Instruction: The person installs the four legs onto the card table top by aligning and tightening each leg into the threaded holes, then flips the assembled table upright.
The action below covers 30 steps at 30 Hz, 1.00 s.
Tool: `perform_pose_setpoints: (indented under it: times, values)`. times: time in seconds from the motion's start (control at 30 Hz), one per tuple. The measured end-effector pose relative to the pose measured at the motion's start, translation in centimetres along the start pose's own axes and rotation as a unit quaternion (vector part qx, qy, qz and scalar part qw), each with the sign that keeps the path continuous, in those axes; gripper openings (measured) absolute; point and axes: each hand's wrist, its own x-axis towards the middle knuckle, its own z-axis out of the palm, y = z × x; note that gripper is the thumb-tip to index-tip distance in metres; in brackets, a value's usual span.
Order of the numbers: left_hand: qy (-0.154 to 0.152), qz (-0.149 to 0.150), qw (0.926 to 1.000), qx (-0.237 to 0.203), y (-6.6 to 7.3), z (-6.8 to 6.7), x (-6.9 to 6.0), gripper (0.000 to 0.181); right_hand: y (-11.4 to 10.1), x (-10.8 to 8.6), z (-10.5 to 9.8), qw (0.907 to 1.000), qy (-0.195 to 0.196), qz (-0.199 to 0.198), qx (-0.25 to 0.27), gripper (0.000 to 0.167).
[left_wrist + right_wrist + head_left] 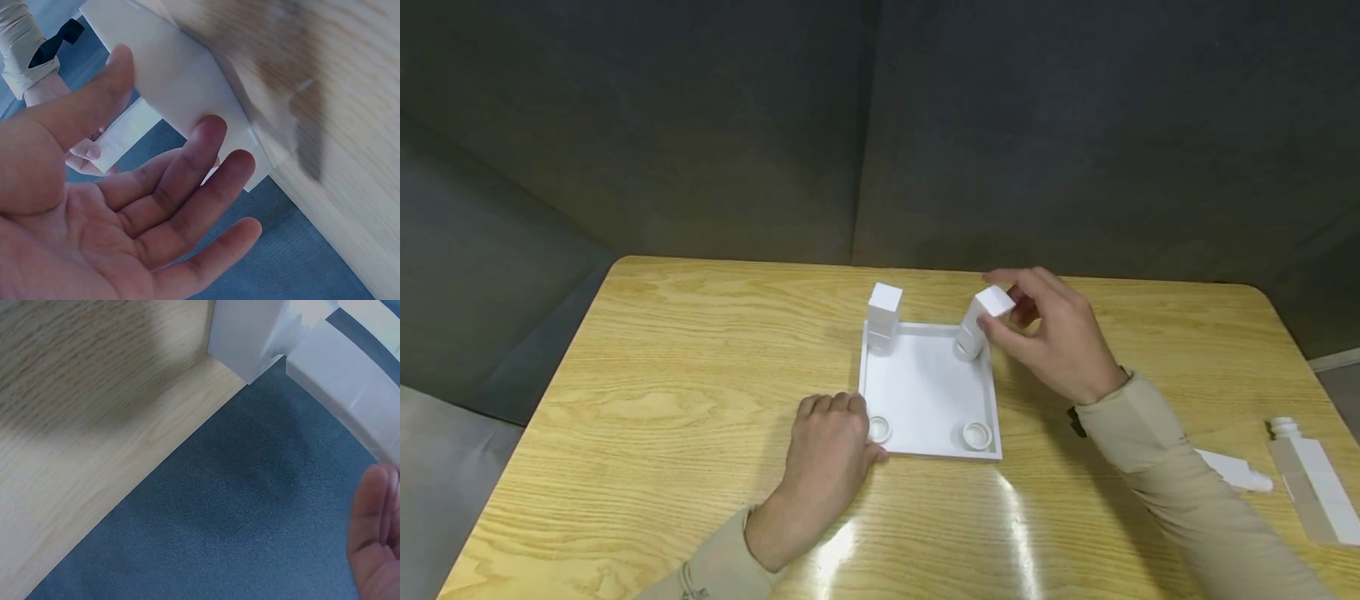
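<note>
Your left hand (829, 446) rests relaxed against the near-left corner of the white tray (925, 392); your right hand (1060, 333) reaches forward, pinching a tilted leg (972, 327) at its far-right corner. One upright leg (884, 317) stands far left, two round sockets (977, 425) sit at the near corners, and two loose legs (1318, 492) lie right on the table (685, 375).

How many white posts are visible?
4: upright post on the tray's far left, tilted post in the right hand, partly hidden post by the right sleeve, rightmost post on the table.
</note>
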Motion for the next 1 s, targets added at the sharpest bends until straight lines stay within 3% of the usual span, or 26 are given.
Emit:
perform_pose_setpoints:
  times: [0.2,0.47,0.77,0.87,1.0]
  values:
    - [0.001,0.0,1.0,-0.005,0.0,0.0,0.0,0.058,-0.2,0.0,-0.3,0.9997,0.022,-0.009,0.006,0.046]
    - [0.0,-0.001,1.0,-0.005,0.0,0.0,0.0,0.058,-0.5,0.0,-1.4,0.9996,-0.015,0.021,0.007,0.037]
    - [0.001,-0.002,1.0,-0.008,0.0,0.1,0.0,0.057,-0.6,0.0,-0.6,0.9991,0.022,0.035,0.006,0.026]
    - [-0.002,-0.002,1.0,-0.008,-0.1,0.1,0.0,0.057,-0.5,0.0,-0.4,0.9989,0.022,0.04,0.012,0.031]
    - [-0.003,-0.002,1.0,-0.007,-0.1,0.0,0.1,0.057,-0.2,0.0,-0.3,0.9999,0.013,0.008,-0.005,0.046]
